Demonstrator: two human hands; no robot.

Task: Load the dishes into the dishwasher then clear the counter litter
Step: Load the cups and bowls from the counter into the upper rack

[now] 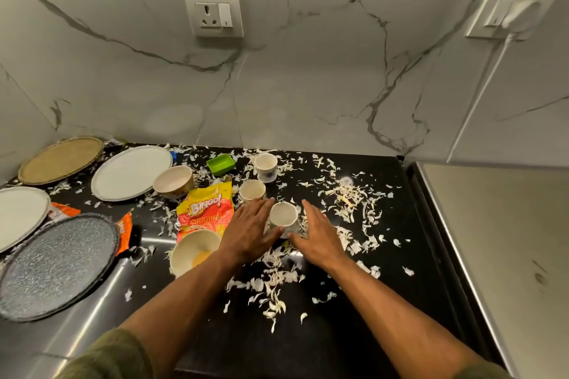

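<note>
Head cam, looking down at the black counter (308,332). My left hand (251,232) and right hand (317,234) flank a white cup (283,216), one on each side, near centre of the counter. Fingers on both are straight and held together, not curled; thumbs angle in toward the cup's near base. Left fingertips (268,201) sit by the cup's left wall, right fingertips (306,204) by its right wall. Can't tell if palms actually touch the cup or are just beside it.

Two more cups farther back: a middle cup (252,190) just beyond my left fingers, and a far cup (265,164) w/ a dark print low on its side. Small green tray (220,164) left of the far cup.

Left of my left hand: yellow-red Bingo chip bag (204,209), lying flat. Near end of it meets a cream bowl (194,251) w/ yellowish residue inside. Another bowl (173,181) sits far-left of the bag, tilted a bit.

Plates along the left: large white plate (131,172), woven brown plate (60,160) at far left corner, 2nd white plate (21,218) cut by the frame edge, speckled grey plate (55,264) nearest. Orange wrapper (124,232) pokes out from under the grey one.

White peel scraps (351,200) all over the counter, thickest right of my right hand and near my wrists.

Marble wall behind w/ a socket (213,12). Steel surface (508,240) at right.
</note>
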